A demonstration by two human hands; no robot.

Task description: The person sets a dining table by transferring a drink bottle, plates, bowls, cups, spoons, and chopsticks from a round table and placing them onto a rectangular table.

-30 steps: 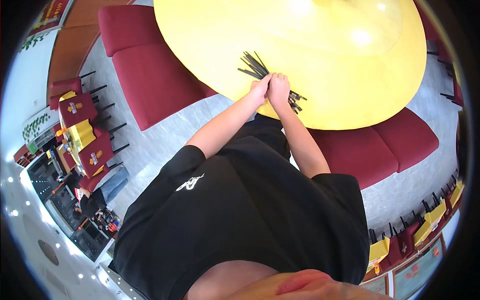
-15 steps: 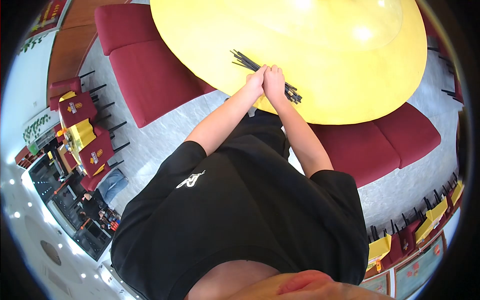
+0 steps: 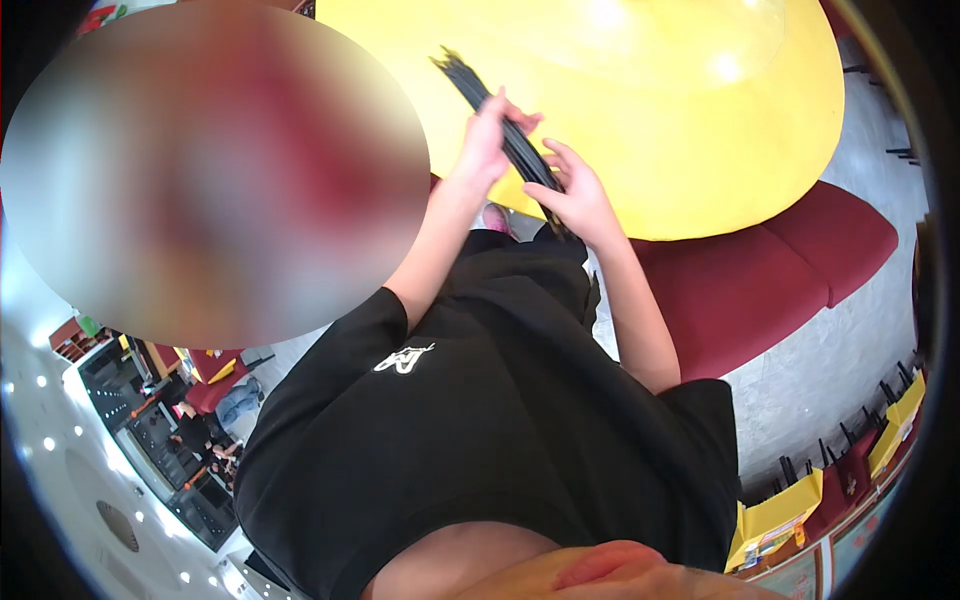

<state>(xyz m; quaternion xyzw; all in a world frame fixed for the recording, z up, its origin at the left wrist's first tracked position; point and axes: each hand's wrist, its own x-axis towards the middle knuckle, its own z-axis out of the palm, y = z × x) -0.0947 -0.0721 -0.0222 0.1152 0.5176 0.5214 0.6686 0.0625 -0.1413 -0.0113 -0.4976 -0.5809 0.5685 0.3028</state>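
Observation:
A bundle of black chopsticks (image 3: 527, 158) with lighter, gold-looking ends slants above the near edge of the round yellow table (image 3: 700, 170). My left hand (image 3: 490, 138) is closed around its upper middle, with some fingertips loosely raised on the far side. Lower down, my right hand (image 3: 580, 195) has its thumb lying across the bundle, while its other fingers are bent and somewhat apart beside it. The lower tips reach close to my black shirt (image 3: 500, 400).
A clear round turntable (image 3: 720, 45) lies on the table. A dark red bench seat (image 3: 740, 290) stands at the right, over a grey floor (image 3: 800, 390). Tables with yellow cloths (image 3: 780, 515) are at lower right. A blurred oval covers the upper left.
Both hands, earlier together around the chopsticks over the table, have moved apart along the bundle. The bundle is now steeper, its lower end nearer my body, and the right fingers have loosened.

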